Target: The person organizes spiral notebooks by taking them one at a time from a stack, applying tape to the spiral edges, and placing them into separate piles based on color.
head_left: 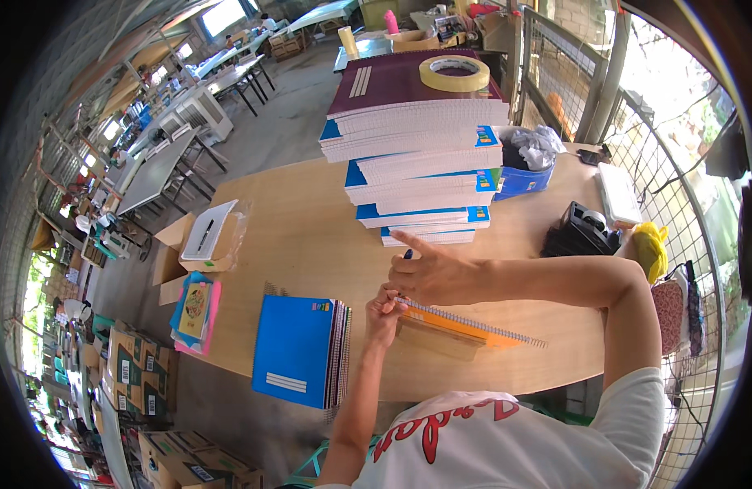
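Your table (290,212) has a pale wood top. From its middle, you find a tall notebook stack (425,173) at twelve o'clock, a blue box (522,183) at two, a tape dispenser (578,235) at three, a blue-covered pile of notebooks (296,342) at eight, and a cardboard box (221,254) by the nine o'clock edge.

Head view | head-worn, left of pair | wide, faces down-forward | near, above hands (431,275), table (298,212)
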Demonstrator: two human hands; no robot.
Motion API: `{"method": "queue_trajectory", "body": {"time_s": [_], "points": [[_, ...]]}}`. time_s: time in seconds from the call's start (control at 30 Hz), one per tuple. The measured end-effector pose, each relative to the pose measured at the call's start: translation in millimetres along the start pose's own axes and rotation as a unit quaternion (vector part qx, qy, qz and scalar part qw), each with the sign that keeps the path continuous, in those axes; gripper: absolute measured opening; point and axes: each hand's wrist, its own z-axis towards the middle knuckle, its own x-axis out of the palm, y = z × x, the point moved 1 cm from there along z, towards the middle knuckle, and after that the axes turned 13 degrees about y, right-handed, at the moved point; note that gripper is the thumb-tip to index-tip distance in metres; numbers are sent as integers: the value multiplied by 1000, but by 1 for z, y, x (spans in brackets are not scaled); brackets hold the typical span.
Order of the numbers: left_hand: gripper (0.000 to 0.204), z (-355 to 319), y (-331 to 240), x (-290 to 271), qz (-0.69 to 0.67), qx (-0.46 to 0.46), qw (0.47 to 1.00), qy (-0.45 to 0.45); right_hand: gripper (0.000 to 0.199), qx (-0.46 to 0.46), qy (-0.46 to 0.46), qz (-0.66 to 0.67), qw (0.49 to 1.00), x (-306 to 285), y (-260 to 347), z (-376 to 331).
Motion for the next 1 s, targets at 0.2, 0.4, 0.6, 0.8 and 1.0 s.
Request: {"method": "queue_trajectory", "body": {"time_s": [0.2,0.4,0.6,0.8,1.0], "points": [[30,-1,9,-6,59,23,998,-15,13,32,190,94,977,2,10,6],[15,-3,13,15,133,93,985,-65,28,241,148,456,844,44,5,-36],[20,-6,-66,90,399,217,874,-176,31,477,114,373,788,124,13,-156],[29,-15,-295,63,675,145,714,-117,36,541,149,343,753,189,111,-220],[31,-1,-237,-90,737,-105,667,16,43,562,65,329,756,203,141,-209]]}}
